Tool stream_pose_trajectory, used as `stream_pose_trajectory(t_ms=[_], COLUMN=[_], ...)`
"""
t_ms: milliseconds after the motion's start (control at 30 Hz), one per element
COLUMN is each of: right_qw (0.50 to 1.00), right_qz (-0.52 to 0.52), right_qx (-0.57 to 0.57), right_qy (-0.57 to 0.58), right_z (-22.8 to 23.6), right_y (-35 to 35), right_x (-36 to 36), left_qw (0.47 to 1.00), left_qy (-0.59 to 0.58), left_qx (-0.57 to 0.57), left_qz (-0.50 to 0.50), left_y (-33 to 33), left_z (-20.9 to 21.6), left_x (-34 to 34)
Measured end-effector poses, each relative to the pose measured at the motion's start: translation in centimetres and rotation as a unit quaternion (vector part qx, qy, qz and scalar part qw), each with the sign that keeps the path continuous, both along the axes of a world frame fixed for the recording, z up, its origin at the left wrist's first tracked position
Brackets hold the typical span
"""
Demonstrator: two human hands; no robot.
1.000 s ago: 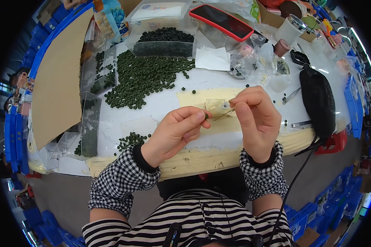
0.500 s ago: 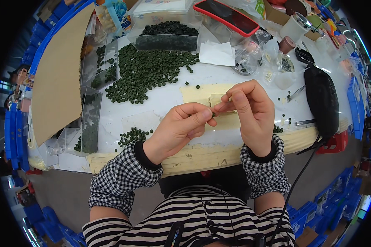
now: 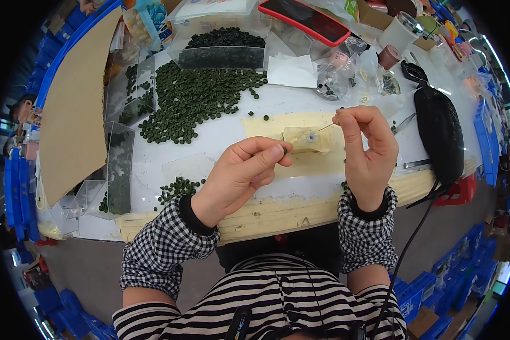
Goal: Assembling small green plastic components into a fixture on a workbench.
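My left hand [image 3: 238, 173] is closed in a pinch, with a small dark green piece [image 3: 288, 149] just showing at the fingertips. My right hand [image 3: 371, 150], its thumb and forefinger pressed together, grips a thin needle-like rod [image 3: 327, 127]. The rod slants down and left toward a block wrapped in yellowish tape [image 3: 293, 135]. On the block's top is a small grey-blue round spot [image 3: 311, 137]; I cannot tell whether the rod's tip touches it. The block lies between my hands on a pale yellow sheet [image 3: 258, 127].
A spread of small dark green discs [image 3: 195, 99] covers the far left, before a clear box [image 3: 221, 56] of darker ones. Cardboard [image 3: 76, 107] leans at the left. White paper [image 3: 292, 71], a red-cased phone [image 3: 306, 21] and a black mesh pouch [image 3: 439, 133] stand around the work area.
My right hand has moved right, away from my left fingertips, with the thin rod now visible in it. The taped block, earlier mostly covered by my fingers, shows. The head view has shifted slightly.
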State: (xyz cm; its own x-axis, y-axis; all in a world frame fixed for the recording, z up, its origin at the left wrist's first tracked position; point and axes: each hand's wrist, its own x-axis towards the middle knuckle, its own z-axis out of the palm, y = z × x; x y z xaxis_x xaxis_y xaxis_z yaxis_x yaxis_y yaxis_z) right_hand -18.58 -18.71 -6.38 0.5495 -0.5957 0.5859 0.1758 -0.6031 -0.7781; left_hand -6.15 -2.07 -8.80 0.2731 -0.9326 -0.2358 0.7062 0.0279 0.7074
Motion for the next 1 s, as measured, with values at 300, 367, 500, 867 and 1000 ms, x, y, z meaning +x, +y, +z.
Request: stream_pose_trajectory(t_ms=[300, 367, 500, 867, 1000], right_qw=[0.970, 0.974, 0.975, 0.920, 0.917], right_qz=[-0.017, -0.031, -0.102, -0.071, -0.073], right_qx=[-0.189, -0.187, -0.152, -0.239, -0.262], right_qy=[0.148, 0.127, 0.122, 0.301, 0.291], right_z=[-0.5, -0.4, 1.5, -1.7, -1.9], right_y=[-0.2, -0.2, -1.2, -1.5, -1.7], right_x=[0.2, -0.1, -3.4, -6.6, -6.3], left_qw=[0.998, 0.998, 0.997, 0.998, 0.998], left_qy=[0.004, -0.014, -0.001, -0.001, 0.000], left_qx=[0.007, 0.012, 0.005, 0.003, 0.005], left_qz=[0.067, 0.068, 0.072, 0.069, 0.062], left_y=[-0.3, -0.1, -0.1, 0.1, 0.0], left_z=[0.2, 0.1, -0.1, -0.4, -0.4], left_x=[0.6, 0.6, 0.5, 0.6, 0.4])
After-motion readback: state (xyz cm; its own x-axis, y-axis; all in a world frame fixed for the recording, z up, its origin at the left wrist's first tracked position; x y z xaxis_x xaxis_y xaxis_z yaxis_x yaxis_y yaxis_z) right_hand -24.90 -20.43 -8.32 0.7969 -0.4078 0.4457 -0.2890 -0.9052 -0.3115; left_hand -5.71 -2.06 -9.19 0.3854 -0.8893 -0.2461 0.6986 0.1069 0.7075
